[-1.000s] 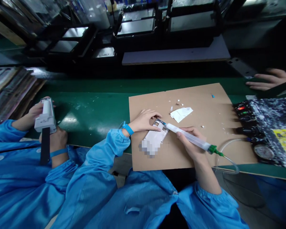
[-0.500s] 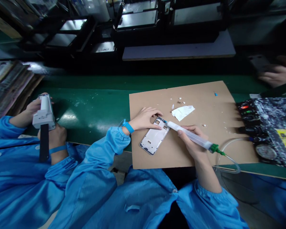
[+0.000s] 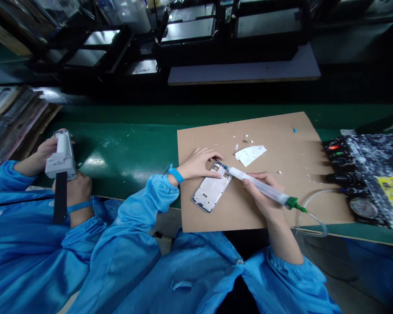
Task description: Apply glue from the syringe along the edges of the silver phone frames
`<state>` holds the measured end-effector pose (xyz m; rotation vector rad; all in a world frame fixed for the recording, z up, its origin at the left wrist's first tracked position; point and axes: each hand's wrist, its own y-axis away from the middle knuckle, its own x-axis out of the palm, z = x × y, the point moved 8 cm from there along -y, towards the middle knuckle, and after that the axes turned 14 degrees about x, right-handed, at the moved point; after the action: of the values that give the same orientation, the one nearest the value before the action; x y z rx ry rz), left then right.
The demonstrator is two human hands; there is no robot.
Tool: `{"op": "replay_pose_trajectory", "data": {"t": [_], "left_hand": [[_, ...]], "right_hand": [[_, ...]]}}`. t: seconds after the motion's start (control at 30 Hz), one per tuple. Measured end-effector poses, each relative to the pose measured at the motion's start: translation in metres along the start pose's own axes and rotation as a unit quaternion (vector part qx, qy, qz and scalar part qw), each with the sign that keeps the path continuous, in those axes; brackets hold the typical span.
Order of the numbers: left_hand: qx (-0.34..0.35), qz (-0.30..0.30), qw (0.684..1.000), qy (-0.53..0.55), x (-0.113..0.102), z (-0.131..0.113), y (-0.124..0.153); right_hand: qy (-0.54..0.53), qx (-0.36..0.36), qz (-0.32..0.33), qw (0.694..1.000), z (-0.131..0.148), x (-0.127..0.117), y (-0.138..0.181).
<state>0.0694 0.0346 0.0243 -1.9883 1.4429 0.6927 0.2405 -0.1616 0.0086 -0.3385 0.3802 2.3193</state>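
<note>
A white phone frame (image 3: 212,189) lies tilted on a sheet of brown cardboard (image 3: 281,131). My left hand (image 3: 199,163) rests on the frame's top left corner with curled fingers, pinning it down. My right hand (image 3: 263,197) is wrapped round a clear glue syringe (image 3: 260,186), held like a pen. The syringe's blue tip touches the frame's top edge. A green fitting (image 3: 293,203) at the syringe's back joins a clear hose (image 3: 309,213).
A crumpled white paper scrap (image 3: 249,154) and small white crumbs lie on the cardboard. A dispenser box with lights and a gauge (image 3: 360,179) stands at the right. At the left a co-worker in blue holds a white device (image 3: 60,157) over the green belt (image 3: 124,148).
The other person's hand at the far right edge has left the view. My hands and the syringe have stayed nearly still on the frame.
</note>
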Motion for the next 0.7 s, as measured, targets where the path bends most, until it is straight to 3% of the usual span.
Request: {"op": "replay_pose_trajectory", "data": {"t": [0.53, 0.7], "left_hand": [[-0.004, 0.007, 1.000, -0.001, -0.0009, -0.0024, -0.0010], [0.013, -0.005, 1.000, 0.004, -0.0021, 0.0019, 0.0006]], "right_hand": [[-0.029, -0.002, 0.014, 0.999, 0.0009, 0.0029, 0.0004], [-0.040, -0.003, -0.010, 0.999, -0.0007, -0.0031, 0.0008]]}}
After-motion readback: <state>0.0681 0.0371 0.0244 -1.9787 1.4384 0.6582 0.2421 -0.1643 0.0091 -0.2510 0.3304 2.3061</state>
